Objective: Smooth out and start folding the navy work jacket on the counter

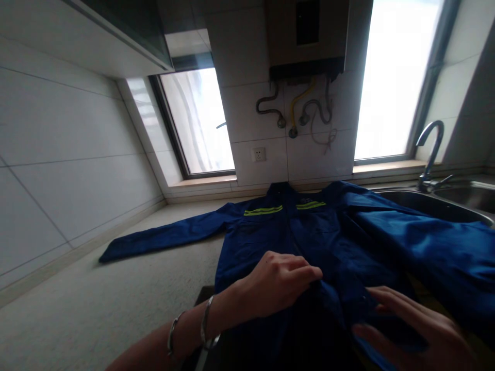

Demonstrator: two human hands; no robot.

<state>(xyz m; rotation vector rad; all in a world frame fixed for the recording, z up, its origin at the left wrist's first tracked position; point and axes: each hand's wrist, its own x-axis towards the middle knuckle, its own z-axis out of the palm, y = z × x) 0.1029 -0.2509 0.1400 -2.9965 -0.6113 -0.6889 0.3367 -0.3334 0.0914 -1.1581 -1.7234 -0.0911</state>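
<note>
A dark blue work jacket [266, 234] with two yellow-green stripes across the chest lies front-up on the kitchen counter. One sleeve [162, 237] stretches out to the left; the other [425, 242] lies toward the sink. My left hand [278, 281], bracelets on its wrist, pinches the fabric along the jacket's front opening near the hem. My right hand [413, 324] rests on the cloth at the lower right, fingers apart, with a fold partly over them. Whether it grips the fabric is unclear.
A pale counter [96, 299] runs along a tiled wall on the left. A steel sink [436, 203] with a curved tap [431, 149] is at the right. Behind are two windows, a wall socket [258, 154], and a water heater with hoses.
</note>
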